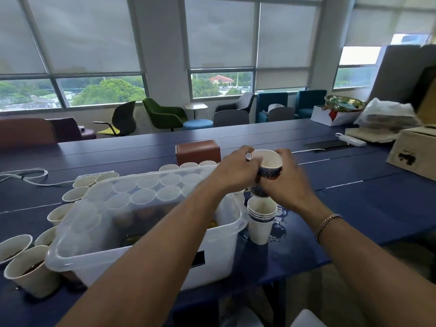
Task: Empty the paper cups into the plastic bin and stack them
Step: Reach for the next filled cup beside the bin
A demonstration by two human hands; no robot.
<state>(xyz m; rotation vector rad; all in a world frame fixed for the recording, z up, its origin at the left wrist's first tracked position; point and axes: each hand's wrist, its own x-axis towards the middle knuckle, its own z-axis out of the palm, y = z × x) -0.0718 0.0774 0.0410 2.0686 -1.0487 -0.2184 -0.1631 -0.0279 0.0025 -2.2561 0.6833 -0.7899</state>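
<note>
Paper cup [270, 167], apparently empty, is gripped by both hands, left hand [237, 167] and right hand [289, 185], above the cup stack [260, 224] beside the plastic bin [151, 241]. Advised: centre it, lower straight, press lightly; the desk [354, 208] looks wet.

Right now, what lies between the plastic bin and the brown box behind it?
In the head view, a row of paper cups stands between the plastic bin and the brown box; three white rims show there.
</note>
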